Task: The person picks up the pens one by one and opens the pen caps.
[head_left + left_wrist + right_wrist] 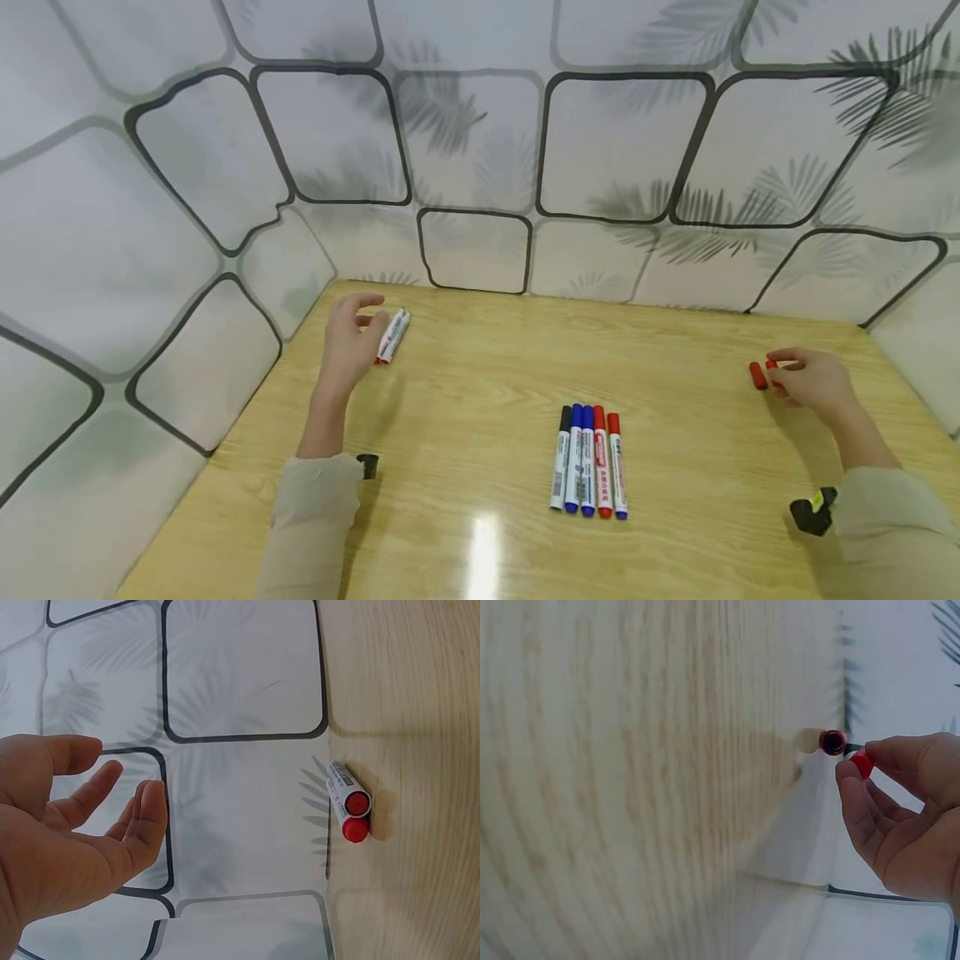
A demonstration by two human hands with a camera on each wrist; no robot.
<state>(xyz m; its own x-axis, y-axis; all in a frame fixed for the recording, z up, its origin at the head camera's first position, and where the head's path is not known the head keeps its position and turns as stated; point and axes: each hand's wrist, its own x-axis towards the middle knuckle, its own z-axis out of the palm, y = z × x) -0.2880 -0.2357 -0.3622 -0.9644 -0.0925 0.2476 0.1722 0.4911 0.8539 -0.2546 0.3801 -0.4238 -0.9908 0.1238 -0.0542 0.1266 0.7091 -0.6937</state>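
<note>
My right hand [813, 383] pinches a red marker cap [862, 763] between thumb and fingertip at the far right of the table. Just left of it in the head view lies another red cap [758, 376]; its hollow end faces the right wrist camera. At the back left, my left hand [351, 342] hovers with loosely bent fingers and nothing in them. Beside it two white markers [394, 335] lie side by side on the table, their red ends toward me. In the left wrist view these markers [349, 796] are apart from the fingers.
Several capped markers lie in a row at the table's middle: a black one [561, 458], blue ones [581, 458] and red-capped ones [603, 458]. A patterned white wall covering [480, 250] borders the wooden table [465, 400] at the back and sides.
</note>
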